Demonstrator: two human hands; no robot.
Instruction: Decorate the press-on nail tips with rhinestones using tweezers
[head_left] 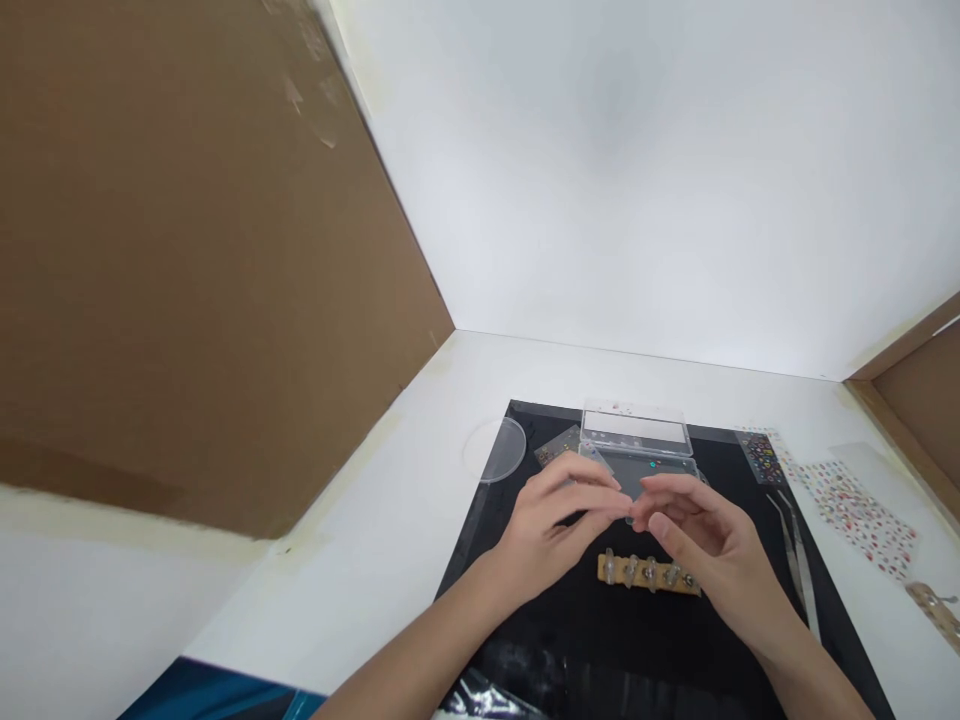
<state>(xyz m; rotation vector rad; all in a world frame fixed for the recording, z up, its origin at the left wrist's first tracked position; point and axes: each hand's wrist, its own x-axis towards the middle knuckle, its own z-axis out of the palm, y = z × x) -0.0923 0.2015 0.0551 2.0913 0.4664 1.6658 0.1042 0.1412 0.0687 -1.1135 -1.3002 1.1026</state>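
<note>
My left hand (566, 515) and my right hand (709, 530) meet fingertip to fingertip above a black mat (570, 640). The left fingers are pressed together in a pinch, and the right fingers curl in with the thumb close by. Whatever lies between the fingertips is too small to make out. Just below them is a wooden strip (641, 574) bearing several clear nail tips in a row; my right hand covers part of its right end. Behind the hands stands an open clear plastic case (637, 435) with small coloured bits in it.
A round clear disc (504, 450) overlaps the mat's left edge. Sticker sheets (862, 510) and tweezers (799, 560) lie to the right; another sheet (559, 445) is behind my left hand. A brown board (210, 250) and white walls enclose the table.
</note>
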